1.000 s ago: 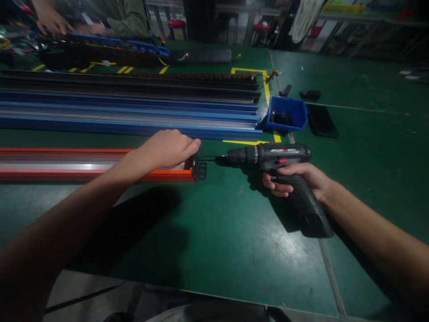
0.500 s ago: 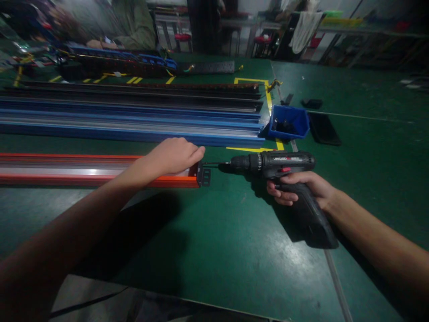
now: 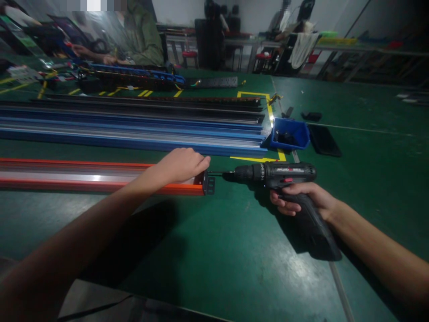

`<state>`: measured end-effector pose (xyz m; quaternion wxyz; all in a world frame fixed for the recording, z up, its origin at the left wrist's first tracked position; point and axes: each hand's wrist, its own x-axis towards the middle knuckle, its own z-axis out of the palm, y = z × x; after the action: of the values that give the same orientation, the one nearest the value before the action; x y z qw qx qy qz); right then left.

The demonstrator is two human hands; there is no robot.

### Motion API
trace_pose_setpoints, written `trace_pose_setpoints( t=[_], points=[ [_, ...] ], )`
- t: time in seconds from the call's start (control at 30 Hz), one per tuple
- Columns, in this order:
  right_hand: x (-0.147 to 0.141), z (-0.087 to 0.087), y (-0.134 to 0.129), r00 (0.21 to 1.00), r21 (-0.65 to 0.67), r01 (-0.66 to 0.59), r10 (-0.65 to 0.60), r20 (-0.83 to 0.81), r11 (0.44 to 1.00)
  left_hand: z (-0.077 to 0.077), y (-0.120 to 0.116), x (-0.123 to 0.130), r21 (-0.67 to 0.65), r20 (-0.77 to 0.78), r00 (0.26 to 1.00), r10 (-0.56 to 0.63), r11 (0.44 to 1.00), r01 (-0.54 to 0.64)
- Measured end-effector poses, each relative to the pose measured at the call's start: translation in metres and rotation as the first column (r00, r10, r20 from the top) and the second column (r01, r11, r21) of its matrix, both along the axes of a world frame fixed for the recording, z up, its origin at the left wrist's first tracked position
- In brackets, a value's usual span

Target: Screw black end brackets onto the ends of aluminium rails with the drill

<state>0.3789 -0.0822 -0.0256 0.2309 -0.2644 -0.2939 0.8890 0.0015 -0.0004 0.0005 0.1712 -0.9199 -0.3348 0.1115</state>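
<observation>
While the left hand (image 3: pixel 184 164) lies over the orange channel (image 3: pixel 97 179), drill (image 3: pixel 290 171): roughly level, bit (image 3: pixel 219 172) pointing left at the black end plate (image 3: pixel 210 185).
Right hand (image 3: pixel 317 194): wrapped around the drill's handle; trigger pressed or not, cannot tell.
Left hand: palm down near the channel's right end, thumb by the plate; fingers mostly hidden, cannot tell if they grip.
Orange channel: on the green table (image 3: pixel 228 250), nearer the person than the blue channels (image 3: pixel 167 138); left end out of view, so no call on that end.
End plate: up against the channel's right end, slotted tab sticking out; placing looks done.
Bit: lined up with the plate's upper part, contact too small to confirm; drill work here looks underway, not finished; how far in, unreadable.
Blue channels: no similar plate made out at their right ends; look untouched so far.
Blue bin (image 3: pixel 291 145): just beside those ends, small dark pieces inside, too dim to identify or count.
</observation>
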Motion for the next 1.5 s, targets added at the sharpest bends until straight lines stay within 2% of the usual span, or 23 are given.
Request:
trace_pose_setpoints(
  t=[0.37, 0.7, 1.3, 1.5],
  points=[
    [0.0014, -0.0010, -0.0007, 1.000, 0.019, 0.015, -0.015, 0.023, 1.000, 0.0007, 0.0006, -0.0005, -0.065, 0.085, 0.996, 0.039, 0.997, -0.033],
    [0.0023, -0.0025, -0.0012, 1.000, 0.040, 0.011, -0.012, 0.024, 0.999, 0.0017, -0.0015, 0.0006, -0.021, 0.028, 1.000, -0.007, 1.000, 0.008],
    [0.0020, -0.0011, -0.0006, 0.999, 0.045, 0.006, -0.008, 0.035, 0.999, -0.0009, 0.0020, -0.0002, -0.071, 0.101, 0.992, 0.074, 0.995, -0.067],
    [0.0015, -0.0012, -0.0013, 0.999, 0.061, 0.020, -0.023, 0.046, 0.998, 0.0007, 0.0003, 0.0005, -0.068, 0.090, 0.995, 0.045, 0.997, -0.039]
  ],
)
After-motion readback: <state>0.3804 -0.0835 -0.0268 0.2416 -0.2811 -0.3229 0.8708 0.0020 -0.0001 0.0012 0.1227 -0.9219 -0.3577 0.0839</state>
